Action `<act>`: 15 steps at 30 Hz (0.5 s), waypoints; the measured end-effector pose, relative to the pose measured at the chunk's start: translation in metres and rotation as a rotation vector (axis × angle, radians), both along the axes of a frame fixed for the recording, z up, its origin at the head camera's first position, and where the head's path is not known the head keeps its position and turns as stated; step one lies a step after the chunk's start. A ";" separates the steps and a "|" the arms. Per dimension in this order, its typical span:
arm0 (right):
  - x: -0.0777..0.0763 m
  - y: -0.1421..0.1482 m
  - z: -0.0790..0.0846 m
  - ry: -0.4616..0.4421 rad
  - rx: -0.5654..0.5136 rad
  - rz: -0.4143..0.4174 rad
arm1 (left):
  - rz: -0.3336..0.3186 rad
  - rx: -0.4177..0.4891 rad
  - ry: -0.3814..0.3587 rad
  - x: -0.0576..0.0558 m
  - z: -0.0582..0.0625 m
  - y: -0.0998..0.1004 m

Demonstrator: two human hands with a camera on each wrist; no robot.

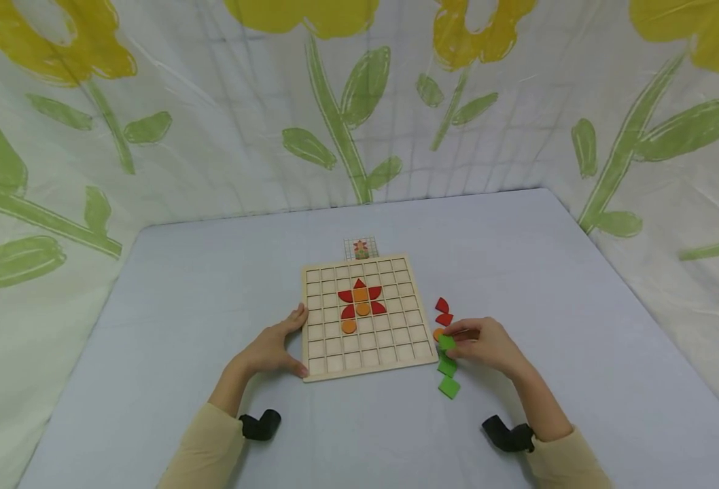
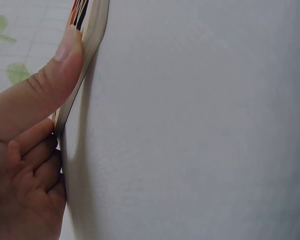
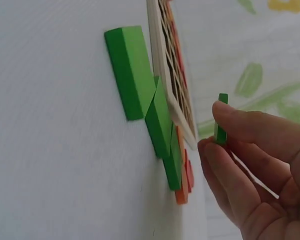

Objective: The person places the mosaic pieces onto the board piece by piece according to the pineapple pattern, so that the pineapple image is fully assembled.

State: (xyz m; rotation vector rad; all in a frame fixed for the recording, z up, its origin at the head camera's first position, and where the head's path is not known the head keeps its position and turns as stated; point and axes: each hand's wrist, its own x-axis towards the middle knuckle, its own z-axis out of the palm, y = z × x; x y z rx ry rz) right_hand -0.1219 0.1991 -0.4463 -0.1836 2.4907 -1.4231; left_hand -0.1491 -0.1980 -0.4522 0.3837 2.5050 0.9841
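Observation:
A square wooden grid board (image 1: 329, 350) lies on the table. My left hand (image 1: 270, 348) rests at its left side, thumb at the near corner and fingertips farther up the edge; the left wrist view shows the thumb (image 2: 65, 65) against the rim. Beside the board's right edge, my right hand (image 1: 490, 345) pinches a green square tile (image 3: 221, 120) between thumb and fingers, raised above other green tiles (image 3: 160, 117). Set in the grid are several red pieces (image 1: 378, 308), an orange square (image 1: 360, 295) and two orange discs (image 1: 349, 327).
Loose pieces form a line along the board's right side: red quarter-circles (image 1: 442, 305), an orange disc (image 1: 438, 334) and green squares (image 1: 449, 388). A small pattern card (image 1: 361, 248) with a flower figure lies at the board's far edge. Behind the table hangs a flower-printed curtain (image 1: 213, 136).

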 end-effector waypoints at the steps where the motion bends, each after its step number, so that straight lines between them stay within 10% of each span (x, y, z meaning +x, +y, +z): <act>1: -0.002 -0.004 0.000 0.013 -0.009 0.002 | 0.000 -0.001 -0.001 0.000 0.000 0.000; 15: -0.030 -0.064 0.001 0.139 0.008 0.067 | -0.003 -0.003 0.001 -0.001 0.000 0.000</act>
